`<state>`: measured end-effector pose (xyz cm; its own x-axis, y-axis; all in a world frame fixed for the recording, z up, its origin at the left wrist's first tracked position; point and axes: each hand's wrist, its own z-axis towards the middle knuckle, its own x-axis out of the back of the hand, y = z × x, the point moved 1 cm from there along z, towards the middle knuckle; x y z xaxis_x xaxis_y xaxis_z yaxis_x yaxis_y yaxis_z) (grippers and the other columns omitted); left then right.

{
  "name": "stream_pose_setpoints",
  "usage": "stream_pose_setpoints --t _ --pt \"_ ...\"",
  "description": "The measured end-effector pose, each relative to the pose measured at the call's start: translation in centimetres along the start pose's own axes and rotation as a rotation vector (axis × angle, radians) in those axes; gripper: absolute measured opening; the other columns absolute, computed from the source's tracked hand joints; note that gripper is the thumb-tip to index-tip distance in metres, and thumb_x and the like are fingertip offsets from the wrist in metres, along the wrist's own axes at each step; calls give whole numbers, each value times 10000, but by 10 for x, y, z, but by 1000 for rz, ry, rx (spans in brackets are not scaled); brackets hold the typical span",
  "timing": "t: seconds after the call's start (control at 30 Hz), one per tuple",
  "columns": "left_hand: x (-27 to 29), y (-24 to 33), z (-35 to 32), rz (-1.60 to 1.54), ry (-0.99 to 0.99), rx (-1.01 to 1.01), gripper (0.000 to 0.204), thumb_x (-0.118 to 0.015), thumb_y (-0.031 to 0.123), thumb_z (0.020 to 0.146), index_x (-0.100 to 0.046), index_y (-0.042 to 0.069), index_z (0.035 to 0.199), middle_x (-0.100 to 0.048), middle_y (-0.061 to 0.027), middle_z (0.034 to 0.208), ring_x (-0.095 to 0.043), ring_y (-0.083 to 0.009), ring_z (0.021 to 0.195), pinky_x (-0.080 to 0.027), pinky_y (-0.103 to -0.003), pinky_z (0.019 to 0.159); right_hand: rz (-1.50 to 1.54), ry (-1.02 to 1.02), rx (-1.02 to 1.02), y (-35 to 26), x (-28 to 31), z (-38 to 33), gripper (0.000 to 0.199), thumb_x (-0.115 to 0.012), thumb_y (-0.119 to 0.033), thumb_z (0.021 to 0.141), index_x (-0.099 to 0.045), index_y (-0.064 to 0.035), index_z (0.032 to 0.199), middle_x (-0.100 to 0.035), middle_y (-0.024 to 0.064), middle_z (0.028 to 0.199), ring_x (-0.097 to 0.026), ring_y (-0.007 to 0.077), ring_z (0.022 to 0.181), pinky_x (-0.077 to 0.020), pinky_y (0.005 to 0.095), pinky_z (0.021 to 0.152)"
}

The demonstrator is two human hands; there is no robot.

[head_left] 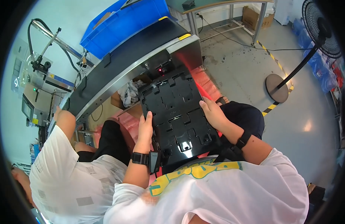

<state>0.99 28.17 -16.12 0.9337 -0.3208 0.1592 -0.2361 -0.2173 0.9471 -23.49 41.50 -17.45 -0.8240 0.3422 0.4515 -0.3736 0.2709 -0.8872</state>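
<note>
A black moulded plastic tray (174, 112) with shaped recesses lies across my lap, its far end near the conveyor. Along its left edge my left hand (145, 128) grips it, thumb on top and the other fingers mostly hidden underneath. My right hand (214, 114) is closed on the opposite edge in the same way. The recesses that show hold nothing I can make out, and light glints off the near end. Whether this is one tray or a stack of several, I cannot tell.
A belt conveyor (124, 56) with a metal side runs ahead, a blue bin (122, 24) beyond it. At my left sits a co-worker (79, 179), one arm toward the conveyor. Pink wrap (208, 84) lies below. A standing fan (277, 87) and a green table (209, 5) are right and far.
</note>
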Motion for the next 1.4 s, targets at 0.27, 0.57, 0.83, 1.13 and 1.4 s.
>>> stream_pose_setpoints --t 0.27,0.57,0.83,1.13,1.4 --pt "8 -2 2 -89 -12 61 460 -514 322 954 -471 -10 1270 -558 -104 1188 -528 -186 1064 -413 -317 913 31 -107 10 -11 13 11 477 -439 -333 941 -501 60 1204 -593 259 1045 -549 418 1024 -417 396 909" --pt "49 145 54 287 229 -789 509 -520 248 952 -378 -15 1365 -409 -177 1385 -394 -264 1287 -304 -356 1061 322 -72 157 -174 97 165 398 -641 -343 832 -610 -7 1044 -625 89 939 -585 167 828 -481 308 691" --pt "140 185 246 1245 544 -955 499 -491 305 938 -413 26 1345 -339 -173 1439 -292 -368 1337 -260 -412 1091 -604 -48 170 -247 -29 328 539 -595 -449 825 -610 -10 1139 -603 177 1157 -585 340 1057 -477 445 815" --pt "113 203 260 1259 -184 -462 699 -560 421 870 -330 49 1416 -240 -140 1506 -211 -274 1395 -191 -327 1129 -385 41 240 -219 -5 318 405 -713 -324 721 -670 67 817 -657 206 741 -649 313 700 -514 380 679" --pt "81 207 208 1138 -3 -553 714 -710 413 754 -483 24 1307 -499 -152 1277 -474 -285 1194 -353 -353 1021 -71 -167 257 -161 -6 122 423 -710 -319 792 -517 11 612 -409 16 547 -361 97 566 -351 305 496"
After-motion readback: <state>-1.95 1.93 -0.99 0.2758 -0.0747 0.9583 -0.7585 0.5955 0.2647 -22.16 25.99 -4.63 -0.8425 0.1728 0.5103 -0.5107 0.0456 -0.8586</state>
